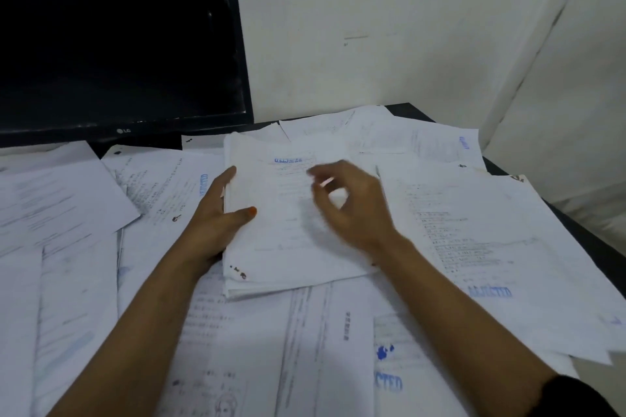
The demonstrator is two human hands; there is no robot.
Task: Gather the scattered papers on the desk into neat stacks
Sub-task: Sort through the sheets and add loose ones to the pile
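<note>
The desk [576, 213] is dark & nearly all of it is under white papers. They lie every which way, one on top of the other, some turned sideways.

In the middle sits a small stack [288, 230] of sheets, a bit thicker than the rest. It rests on top of the loose papers [237, 332] under it. Its top sheet has a blue stamp near the far end, upside down from here, and small dark marks at the near left corner.

The left hand [216, 223] holds the stack by its left edge. The thumb lies on top of the top sheet, w/ an orange nail. The fingers run along the side, and the tips look tucked under, but I can't tell for sure. So it has a light hold on the stack, not a tight fist.

The right hand [349, 203] is over the top sheet, blurry. Its fingers are bent loose, w/ a gap between thumb & fingers. I see nothing in it. It may be touching the paper or just above it; too blurry to say.

On the right lies a big sheet w/ rows of print [474, 240] and a blue stamp low down. On the left, a tilted sheet [57, 200] lies over others.

A black monitor [118, 44] stands at the back left, screen dark. Behind is a white wall [389, 27].
</note>
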